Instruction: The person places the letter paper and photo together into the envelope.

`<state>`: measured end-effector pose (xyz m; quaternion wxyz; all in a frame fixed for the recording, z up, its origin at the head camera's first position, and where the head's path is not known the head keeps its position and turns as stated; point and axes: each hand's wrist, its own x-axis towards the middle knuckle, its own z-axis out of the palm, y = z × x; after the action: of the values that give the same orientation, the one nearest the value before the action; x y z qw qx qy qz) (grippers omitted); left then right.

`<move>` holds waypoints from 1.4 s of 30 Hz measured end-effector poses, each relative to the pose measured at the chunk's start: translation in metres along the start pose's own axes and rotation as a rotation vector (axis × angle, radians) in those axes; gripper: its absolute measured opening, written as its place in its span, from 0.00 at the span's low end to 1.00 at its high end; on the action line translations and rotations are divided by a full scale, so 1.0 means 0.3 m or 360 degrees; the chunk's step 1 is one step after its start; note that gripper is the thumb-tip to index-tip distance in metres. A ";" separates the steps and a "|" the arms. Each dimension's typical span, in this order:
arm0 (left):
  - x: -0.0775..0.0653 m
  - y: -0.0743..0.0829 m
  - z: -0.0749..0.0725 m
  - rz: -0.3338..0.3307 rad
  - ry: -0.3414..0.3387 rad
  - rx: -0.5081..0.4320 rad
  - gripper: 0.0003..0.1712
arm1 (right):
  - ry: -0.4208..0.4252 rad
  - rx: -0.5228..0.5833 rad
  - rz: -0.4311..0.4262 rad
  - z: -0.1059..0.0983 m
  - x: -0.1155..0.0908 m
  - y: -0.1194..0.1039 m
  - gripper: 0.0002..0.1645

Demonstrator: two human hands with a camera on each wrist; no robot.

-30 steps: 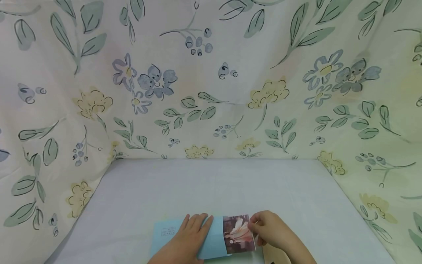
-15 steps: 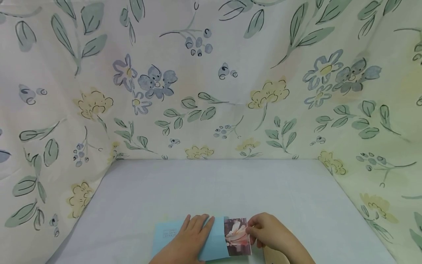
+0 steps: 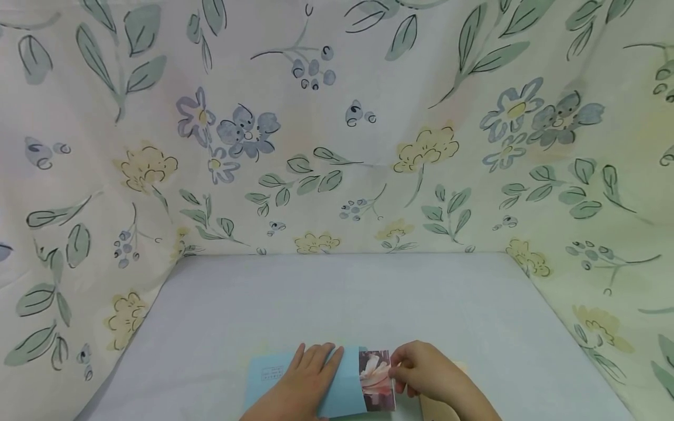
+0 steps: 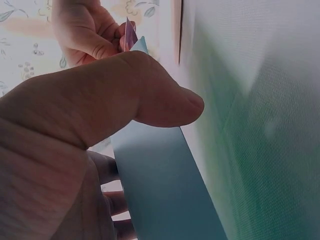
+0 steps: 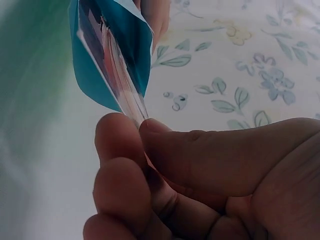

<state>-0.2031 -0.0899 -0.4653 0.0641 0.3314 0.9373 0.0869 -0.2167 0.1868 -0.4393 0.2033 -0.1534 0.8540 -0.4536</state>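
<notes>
Right grip: narrow, holding the picture card (image 3: 376, 380); the right hand (image 3: 423, 371) pinches its outer edge between thumb and index finger, with the other fingers bent in below.
Left grip: the left hand (image 3: 308, 377) lies across the blue envelope (image 3: 344, 383), fingers extended over its upper face and slightly spread, thumb at the near edge; how far the thumb reaches under it, I cannot tell.
Picture card: partly inside the envelope, its free part sticking out on the right, between the two hands; it shows pale pink and white shapes on a dark ground.
Envelope mouth: faces the right hand; in the right wrist view its two sides stand apart around the card.
Envelope face: plain light blue, with a small printed box (image 3: 272, 372) towards the left end, its lettering too small to read.
Under the right forearm: a flat tan item (image 3: 439, 409), partly covered by the arm and cut by the lower border of the head view.
Bench: a white surface (image 3: 337, 304) beneath everything, tinted green in places in the wrist views.
Backdrop: white fabric (image 3: 316, 128) printed with green leaves, blue flowers and yellow blooms, behind the bench and along both sides.
</notes>
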 end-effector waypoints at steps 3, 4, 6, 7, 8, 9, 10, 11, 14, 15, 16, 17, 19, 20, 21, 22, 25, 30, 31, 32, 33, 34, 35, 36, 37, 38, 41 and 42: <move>0.000 0.001 -0.002 -0.0001 -0.0003 0.0000 0.67 | 0.0003 -0.0015 -0.0023 0.005 0.002 -0.001 0.06; -0.001 0.003 -0.002 0.0005 -0.0006 0.0010 0.66 | 0.0006 -0.0016 -0.0022 0.007 0.003 -0.001 0.06; -0.005 0.007 -0.002 -0.0016 -0.0013 -0.0005 0.67 | 0.0008 -0.0020 -0.0023 0.014 0.005 -0.001 0.06; -0.007 0.007 -0.001 -0.0013 -0.0003 -0.0007 0.68 | 0.0009 -0.0016 -0.0023 0.018 0.005 -0.001 0.06; -0.010 0.009 0.000 -0.0023 -0.0011 -0.0021 0.68 | 0.0012 -0.0016 -0.0020 0.022 0.006 -0.001 0.06; -0.012 0.011 0.000 -0.0037 -0.0023 -0.0033 0.69 | 0.0012 -0.0015 -0.0020 0.027 0.007 -0.001 0.06; -0.013 0.013 0.000 -0.0040 -0.0023 -0.0034 0.70 | 0.0010 -0.0013 -0.0025 0.031 0.008 -0.001 0.06; -0.014 0.014 -0.001 -0.0055 -0.0032 -0.0054 0.71 | 0.0008 -0.0022 -0.0030 0.035 0.008 -0.001 0.06; -0.013 0.017 -0.002 -0.0052 -0.0044 -0.0045 0.71 | 0.0009 -0.0041 -0.0037 0.046 0.011 -0.003 0.07; -0.013 0.017 -0.002 -0.0043 -0.0035 -0.0034 0.71 | 0.0006 -0.0047 -0.0042 0.049 0.012 -0.003 0.07; -0.014 0.018 -0.003 -0.0036 -0.0030 -0.0030 0.71 | 0.0007 -0.0058 -0.0037 0.051 0.013 -0.003 0.07; -0.015 0.018 -0.003 -0.0029 -0.0027 -0.0031 0.71 | 0.0005 -0.0063 -0.0036 0.054 0.015 -0.002 0.07; -0.019 0.019 -0.002 -0.0019 -0.0025 -0.0025 0.71 | -0.0001 -0.0071 -0.0031 0.059 0.018 -0.002 0.08; -0.021 0.019 -0.001 -0.0016 -0.0025 -0.0023 0.71 | -0.0003 -0.0075 -0.0022 0.061 0.019 -0.002 0.08; -0.022 0.019 -0.001 -0.0013 -0.0025 -0.0020 0.71 | -0.0003 -0.0079 -0.0020 0.064 0.020 -0.002 0.09; -0.024 0.020 -0.001 -0.0011 -0.0025 -0.0018 0.71 | 0.0002 -0.0094 -0.0017 0.067 0.021 -0.002 0.09; -0.023 0.022 -0.001 0.0004 -0.0007 0.0009 0.70 | 0.0025 -0.0135 -0.0038 0.078 0.024 -0.003 0.10; -0.025 0.024 0.001 0.0073 0.0083 0.0079 0.68 | 0.0075 -0.0135 -0.0107 0.101 0.024 -0.010 0.10; -0.026 0.024 0.002 0.0092 0.0105 0.0098 0.68 | 0.0082 -0.0126 -0.0108 0.106 0.025 -0.012 0.11; -0.027 0.024 0.003 0.0100 0.0119 0.0112 0.68 | 0.0089 -0.0121 -0.0109 0.111 0.025 -0.013 0.11; -0.028 0.024 0.004 0.0106 0.0128 0.0123 0.68 | 0.0095 -0.0113 -0.0116 0.116 0.025 -0.015 0.12; -0.029 0.023 0.004 0.0111 0.0135 0.0135 0.68 | 0.0101 -0.0112 -0.0115 0.120 0.026 -0.016 0.12; -0.029 0.024 0.005 0.0107 0.0135 0.0137 0.68 | 0.0107 -0.0116 -0.0105 0.124 0.027 -0.018 0.13; -0.029 0.024 0.005 0.0107 0.0138 0.0146 0.68 | 0.0109 -0.0114 -0.0103 0.128 0.027 -0.019 0.13; -0.028 0.024 0.005 0.0105 0.0140 0.0150 0.68 | 0.0115 -0.0117 -0.0103 0.131 0.028 -0.019 0.13; -0.028 0.025 0.005 0.0098 0.0133 0.0145 0.68 | 0.0119 -0.0110 -0.0111 0.134 0.028 -0.019 0.12; -0.026 0.026 0.006 0.0102 0.0136 0.0153 0.68 | 0.0116 -0.0063 -0.0112 0.143 0.029 -0.020 0.12; -0.026 0.026 0.005 0.0111 0.0141 0.0157 0.67 | 0.0113 -0.0043 -0.0111 0.146 0.029 -0.020 0.12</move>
<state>-0.1921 -0.0886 -0.4648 0.0031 0.3624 0.9303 0.0573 -0.2026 0.1485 -0.4582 0.1547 -0.1696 0.8608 -0.4541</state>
